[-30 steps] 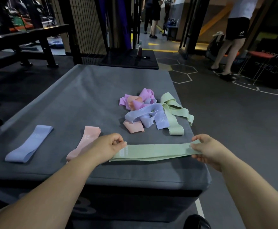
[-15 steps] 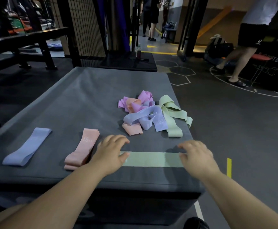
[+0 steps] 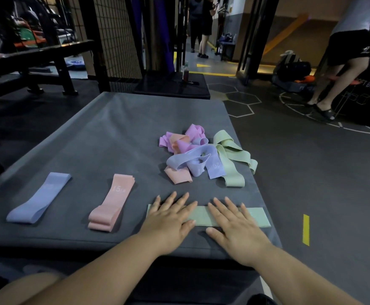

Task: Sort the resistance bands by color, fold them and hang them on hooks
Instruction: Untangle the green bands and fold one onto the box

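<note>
Left hand (image 3: 168,219): flat, palm down, fingers straight and spread, pressing on the left part of the light green band (image 3: 201,215).

Right hand (image 3: 234,225): flat, palm down, fingers straight and spread, pressing on the right part of the same band. Neither hand is curled round anything.

Light green band: lies flat and straight, running left to right along the near right edge of the desk (image 3: 113,133). Its middle shows between the two hands and its right end shows past the right hand.

Peach band (image 3: 111,203): folded, printed "15", just left of the left hand and not touching it.

Lavender band (image 3: 39,199): folded flat, further left, well apart from the peach band.

Unsorted pile (image 3: 203,155): on the far side of the hands, near the desk's right edge. Loose tangled loops in green, lavender, peach and pink. A lavender loop lies on top, with the green loops on the right side.

Desk: grey padded top.

Surroundings: a yellow floor mark (image 3: 306,230) to the right of the desk, a wire mesh panel (image 3: 113,29) far left, and a person in black shorts (image 3: 344,51) far right.
</note>
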